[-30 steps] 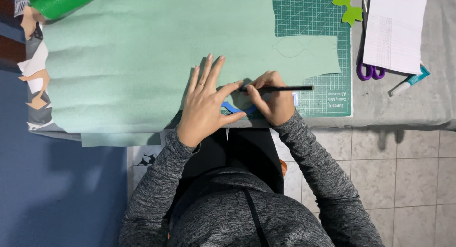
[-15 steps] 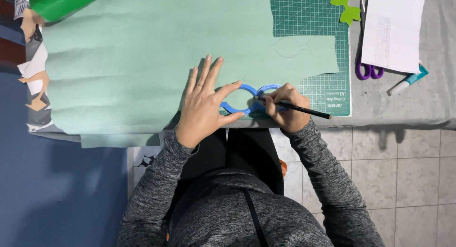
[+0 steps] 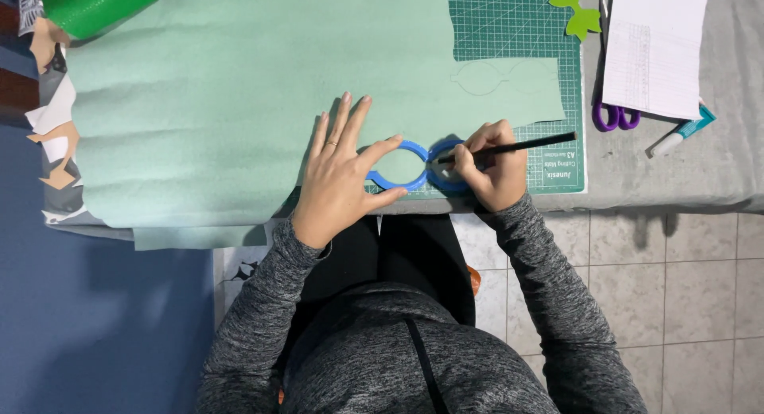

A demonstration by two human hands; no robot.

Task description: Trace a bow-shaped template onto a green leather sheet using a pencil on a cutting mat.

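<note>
Two hands work one small spot at the near edge of the counter. My left hand lies flat with fingers spread wide, thumb and forefinger pinning the left ring of a blue template against the pale green sheet. My right hand is closed on a black pencil, its tip at the inner rim of the right ring, its tail pointing toward 3 o'clock.

To do this tracing well, I judge the left hand should press straight down so the template cannot creep, and the pencil should ride snug against the plastic edge with light, even pressure. Turning the wrist, not the template, looks like the safer way round the curve. The sheet hangs a little over the counter edge just there, so I would avoid leaning on that overhang.

The template is a figure of two joined rings, bright blue, thin and flat, lying partly on the sheet and partly over the dark green cutting mat. At 12 o'clock from it a faint outline of rounded lobes already shows on the sheet. Toward 2 o'clock lie purple-handled scissors, a white paper and a glue stick; green leaf cut-outs sit at the mat's far edge.
</note>
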